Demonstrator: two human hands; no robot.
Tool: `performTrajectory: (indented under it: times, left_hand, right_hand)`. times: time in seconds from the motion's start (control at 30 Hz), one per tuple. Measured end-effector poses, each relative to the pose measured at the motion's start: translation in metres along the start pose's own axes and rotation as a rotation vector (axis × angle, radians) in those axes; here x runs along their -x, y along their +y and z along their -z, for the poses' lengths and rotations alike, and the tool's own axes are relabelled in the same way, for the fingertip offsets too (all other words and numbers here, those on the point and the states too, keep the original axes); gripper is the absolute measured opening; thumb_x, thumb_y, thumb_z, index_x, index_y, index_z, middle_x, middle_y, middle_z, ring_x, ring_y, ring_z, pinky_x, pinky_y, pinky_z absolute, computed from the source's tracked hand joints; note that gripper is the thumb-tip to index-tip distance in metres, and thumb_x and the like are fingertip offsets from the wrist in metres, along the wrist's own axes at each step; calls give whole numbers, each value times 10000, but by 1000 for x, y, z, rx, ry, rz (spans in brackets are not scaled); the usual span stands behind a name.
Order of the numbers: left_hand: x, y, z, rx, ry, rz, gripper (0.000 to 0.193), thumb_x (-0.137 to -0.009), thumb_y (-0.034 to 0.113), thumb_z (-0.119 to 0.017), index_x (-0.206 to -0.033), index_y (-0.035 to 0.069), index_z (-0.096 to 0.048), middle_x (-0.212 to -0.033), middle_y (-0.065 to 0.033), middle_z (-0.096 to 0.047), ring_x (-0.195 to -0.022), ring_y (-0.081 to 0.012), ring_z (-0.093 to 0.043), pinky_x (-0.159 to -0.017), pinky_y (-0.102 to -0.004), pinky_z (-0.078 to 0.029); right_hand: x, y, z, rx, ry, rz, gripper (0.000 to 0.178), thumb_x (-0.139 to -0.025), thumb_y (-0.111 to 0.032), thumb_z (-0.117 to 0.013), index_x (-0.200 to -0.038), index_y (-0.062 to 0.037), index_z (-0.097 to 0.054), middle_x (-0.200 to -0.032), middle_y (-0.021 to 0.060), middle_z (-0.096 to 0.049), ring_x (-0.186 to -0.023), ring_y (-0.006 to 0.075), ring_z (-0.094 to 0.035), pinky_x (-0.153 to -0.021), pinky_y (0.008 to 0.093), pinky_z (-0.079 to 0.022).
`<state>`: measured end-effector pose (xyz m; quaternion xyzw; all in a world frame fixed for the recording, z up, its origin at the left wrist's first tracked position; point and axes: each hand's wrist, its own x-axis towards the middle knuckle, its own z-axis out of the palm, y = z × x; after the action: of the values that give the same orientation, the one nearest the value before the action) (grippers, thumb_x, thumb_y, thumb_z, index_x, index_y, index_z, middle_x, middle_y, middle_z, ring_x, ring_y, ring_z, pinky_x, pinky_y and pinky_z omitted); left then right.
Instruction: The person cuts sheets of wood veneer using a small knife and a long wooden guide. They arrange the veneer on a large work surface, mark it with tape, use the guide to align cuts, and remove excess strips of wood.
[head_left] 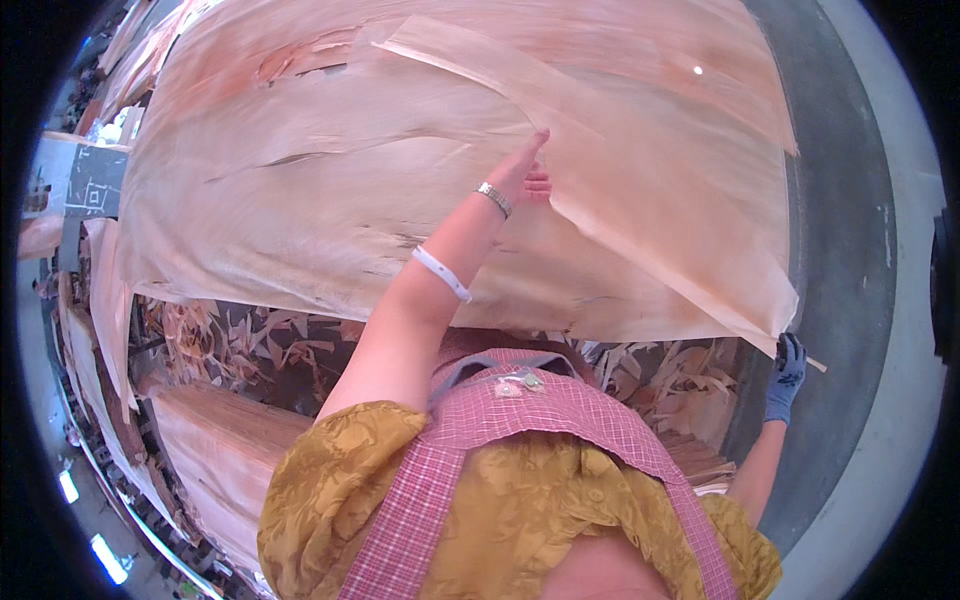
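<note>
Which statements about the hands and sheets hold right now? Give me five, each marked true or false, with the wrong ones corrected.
1. The right hand wears a blue glove. True.
2. The left hand is gloved too. False: the left hand is bare.
3. The narrow sheet lies slantwise over the large sheet. True.
4. The white band is on the right forearm. False: the white band is on the left forearm.
5. The left hand is at the narrow sheet's near right end. False: the right hand is there; the left is by its left edge, farther up.
</note>
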<state>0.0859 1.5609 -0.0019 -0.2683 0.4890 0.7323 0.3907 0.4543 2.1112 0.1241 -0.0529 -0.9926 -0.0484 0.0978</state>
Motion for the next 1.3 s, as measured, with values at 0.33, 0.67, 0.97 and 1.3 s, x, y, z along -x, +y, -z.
performTrajectory:
  times: [0.33,0.67,0.97,1.3]
  left_hand:
    - [-64,42,-30,-119,378,-215,614,-798,485,-721,-1119,-9,-548,-930,-157,-610,-586,-231,-624,-437,-355,-485]
    - [-32,104,6,356,145,-705,176,-884,139,-679,-951,8,-581,-865,-110,-636,-691,-264,-706,-436,-325,-521]
    - [92,38,190,546,307,-641,149,-911,248,-681,-1012,141,-655,-909,4,-634,-805,-168,-650,-482,-188,-451]
    - [109,-81,206,577,449,-527,231,-872,229,-734,-1063,158,-624,-908,10,-671,-798,-153,-688,-458,-192,-485]
  right_hand:
    - [14,118,75,-125,264,-311,335,-950,-46,-520,-1275,6,-584,-1235,115,-614,-1128,231,-589,-980,359,-468]
    - [-82,161,113,-172,475,-318,290,-990,-119,-512,-1239,-4,-606,-1199,99,-645,-1103,211,-594,-985,340,-453]
    - [-109,57,96,-244,458,3,276,-972,0,-506,-1229,26,-602,-1245,125,-628,-1117,246,-596,-1010,347,-464]
    - [15,87,-3,189,-239,-113,372,-883,-20,-571,-1246,-89,-616,-1282,183,-579,-1193,358,-523,-1005,425,-451]
